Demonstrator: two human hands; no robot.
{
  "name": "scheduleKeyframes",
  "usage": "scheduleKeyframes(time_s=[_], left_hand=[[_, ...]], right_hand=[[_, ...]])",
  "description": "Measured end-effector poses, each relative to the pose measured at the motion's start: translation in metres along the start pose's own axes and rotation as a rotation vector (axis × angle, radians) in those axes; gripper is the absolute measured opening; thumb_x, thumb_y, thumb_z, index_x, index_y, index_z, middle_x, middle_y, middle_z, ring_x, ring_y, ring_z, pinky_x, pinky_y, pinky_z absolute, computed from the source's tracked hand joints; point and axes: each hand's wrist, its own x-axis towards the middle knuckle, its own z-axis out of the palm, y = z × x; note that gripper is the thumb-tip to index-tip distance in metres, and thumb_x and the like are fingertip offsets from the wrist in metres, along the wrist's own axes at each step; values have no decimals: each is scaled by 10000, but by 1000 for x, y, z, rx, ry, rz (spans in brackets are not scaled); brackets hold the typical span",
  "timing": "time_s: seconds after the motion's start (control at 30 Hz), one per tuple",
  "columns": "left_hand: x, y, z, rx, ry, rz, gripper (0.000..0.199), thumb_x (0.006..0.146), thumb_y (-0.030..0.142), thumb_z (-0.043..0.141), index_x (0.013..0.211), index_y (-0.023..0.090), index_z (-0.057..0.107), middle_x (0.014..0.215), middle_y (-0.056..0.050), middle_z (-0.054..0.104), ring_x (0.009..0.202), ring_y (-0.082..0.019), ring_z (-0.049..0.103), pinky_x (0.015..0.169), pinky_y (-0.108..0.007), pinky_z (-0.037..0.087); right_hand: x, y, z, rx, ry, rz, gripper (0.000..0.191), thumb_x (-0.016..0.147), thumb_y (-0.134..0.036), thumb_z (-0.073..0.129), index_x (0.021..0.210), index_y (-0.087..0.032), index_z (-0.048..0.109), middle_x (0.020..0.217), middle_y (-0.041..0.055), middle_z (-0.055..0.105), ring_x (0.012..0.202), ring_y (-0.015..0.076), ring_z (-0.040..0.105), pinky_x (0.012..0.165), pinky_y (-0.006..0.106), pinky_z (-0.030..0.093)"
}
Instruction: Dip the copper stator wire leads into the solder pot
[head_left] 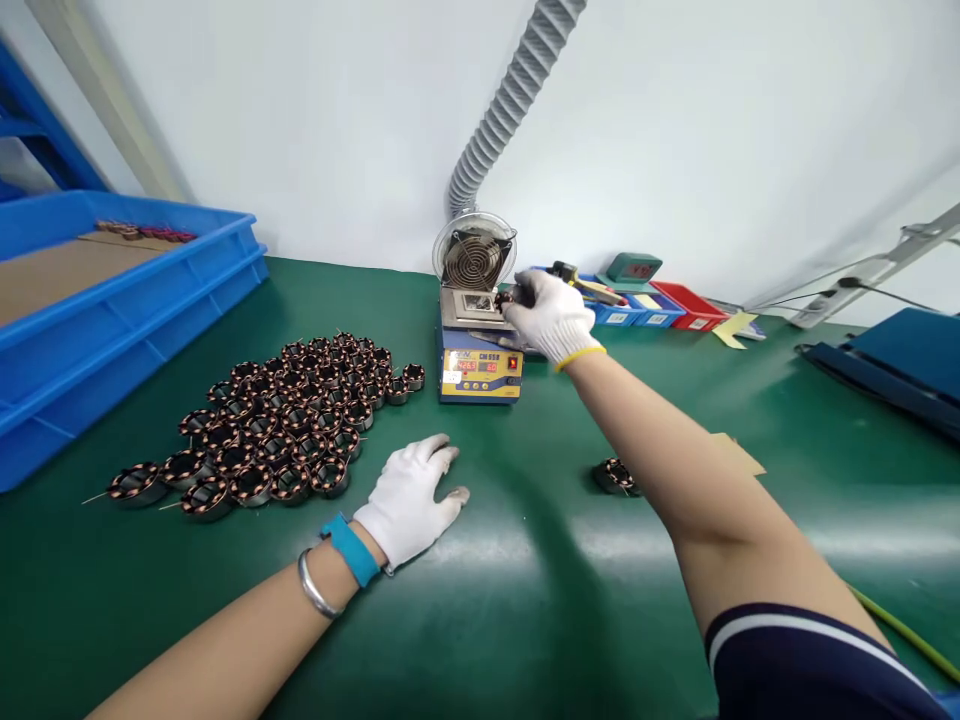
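Note:
My right hand (551, 312), in a white glove with a yellow cuff, is closed on a small dark ring with copper windings, a motor stator (504, 298), mostly hidden by the fingers. It is held at the right edge of the solder pot (480, 375), a blue and yellow unit with red digits. My left hand (412, 500), gloved in white, lies on the green table with its fingers apart and nothing in it. Left of it stand several stators (289, 410) with copper windings, grouped close together. Another stator (616, 476) sits alone below my right forearm.
A round fan guard (475, 258) and a grey flexible duct (510, 95) rise behind the pot. At left stands a large blue crate (150, 290). Blue and red bins (686, 305) and a digital display (634, 267) are at back right. A teal strap (351, 550) circles my left wrist.

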Motion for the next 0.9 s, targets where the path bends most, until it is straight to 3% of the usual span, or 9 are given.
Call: scheduleKeyframes(time_s=[0.1,0.23,0.4,0.63,0.9], left_hand=[[1,-2,-2,53,-60,7,393,801,344,583,1152,171,617,1319,-111,528,1149,-291,525,977,-474,445],[2,-3,-5,47,-100,-7,390,805,345,581,1155,178,625,1338,-101,517,1172,-290,511,995,-471,433],[2,-1,-7,25,-122,-11,390,809,351,578,1155,178,628,1349,-101,506,1179,-294,502,1001,-472,425],[3,0,-10,13,-141,-28,381,807,352,583,1138,172,636,1347,-109,505,1177,-303,501,1005,-488,419],[3,-2,-6,18,-115,-18,394,802,359,589,1151,181,629,1340,-99,512,1173,-294,505,997,-475,427]], right_hand=[[46,-7,-1,-296,-40,-36,453,754,-371,612,1176,-207,595,1100,105,644,1014,319,591,855,464,486],[70,-21,14,-498,-134,-149,406,780,-326,597,1163,-189,584,1099,139,629,1007,318,589,836,440,481],[72,-29,27,-621,-202,-190,364,795,-303,584,1137,-180,596,1104,153,618,1019,319,586,834,420,486],[66,-35,26,-659,-240,-200,362,783,-259,588,1131,-164,602,1105,171,615,1025,343,589,815,440,498],[70,-32,11,-474,-160,-130,395,775,-356,594,1146,-219,599,1091,132,645,1006,333,603,813,455,489]])
